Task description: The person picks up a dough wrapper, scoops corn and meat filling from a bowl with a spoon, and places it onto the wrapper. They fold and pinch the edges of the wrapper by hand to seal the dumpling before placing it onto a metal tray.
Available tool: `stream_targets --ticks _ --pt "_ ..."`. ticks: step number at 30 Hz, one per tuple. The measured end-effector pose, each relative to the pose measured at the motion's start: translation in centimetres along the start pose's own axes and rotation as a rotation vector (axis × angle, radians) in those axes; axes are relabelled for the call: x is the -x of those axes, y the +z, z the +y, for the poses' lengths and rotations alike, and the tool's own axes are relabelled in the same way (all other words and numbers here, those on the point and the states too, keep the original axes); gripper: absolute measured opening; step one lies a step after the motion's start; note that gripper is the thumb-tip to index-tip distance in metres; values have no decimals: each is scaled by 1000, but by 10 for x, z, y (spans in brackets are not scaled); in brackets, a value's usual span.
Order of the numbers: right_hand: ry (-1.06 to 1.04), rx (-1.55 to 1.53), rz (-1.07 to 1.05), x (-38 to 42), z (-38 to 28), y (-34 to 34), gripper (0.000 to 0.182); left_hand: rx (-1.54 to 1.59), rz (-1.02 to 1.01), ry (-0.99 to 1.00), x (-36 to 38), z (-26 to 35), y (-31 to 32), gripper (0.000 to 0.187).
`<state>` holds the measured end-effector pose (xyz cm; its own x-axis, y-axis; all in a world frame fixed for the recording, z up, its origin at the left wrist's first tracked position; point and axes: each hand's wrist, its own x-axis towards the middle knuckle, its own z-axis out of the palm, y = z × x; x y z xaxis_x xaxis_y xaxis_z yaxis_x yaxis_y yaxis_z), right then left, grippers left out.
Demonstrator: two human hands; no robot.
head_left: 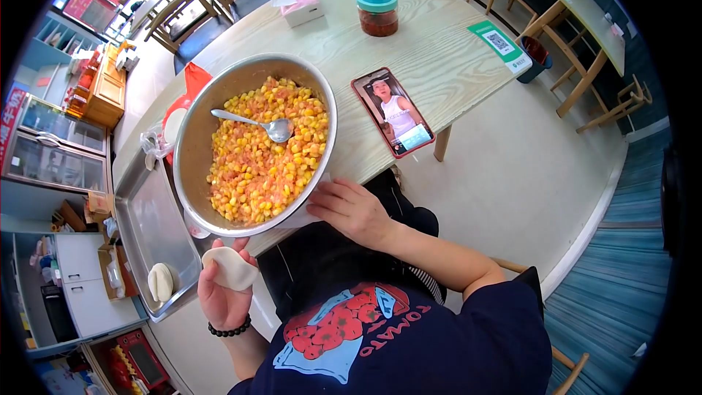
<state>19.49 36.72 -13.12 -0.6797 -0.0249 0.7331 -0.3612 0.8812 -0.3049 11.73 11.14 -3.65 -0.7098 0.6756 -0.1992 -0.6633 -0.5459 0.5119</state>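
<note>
Head view: your left hand held a flat wrapper, right hand unclear in grip; filling likely needed the spoon.

Metal bowl, smooth, satin sheen, beyond both hands; metal tray, scuffed, dull gloss, beside the left hand. Table: pale wood-grain, low gloss.

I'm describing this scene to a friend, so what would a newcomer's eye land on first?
Probably the big metal bowl of corn filling on the table, a spoon lying in it. Next, the white dough wrapper in the left hand, then the lit phone right of the bowl.
</note>
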Motion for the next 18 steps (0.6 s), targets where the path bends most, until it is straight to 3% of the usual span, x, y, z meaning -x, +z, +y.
stream_targets --ticks 18 --pt "-5 -40 14 -1 1 2 27 31 -22 14 1 1 -6 41"
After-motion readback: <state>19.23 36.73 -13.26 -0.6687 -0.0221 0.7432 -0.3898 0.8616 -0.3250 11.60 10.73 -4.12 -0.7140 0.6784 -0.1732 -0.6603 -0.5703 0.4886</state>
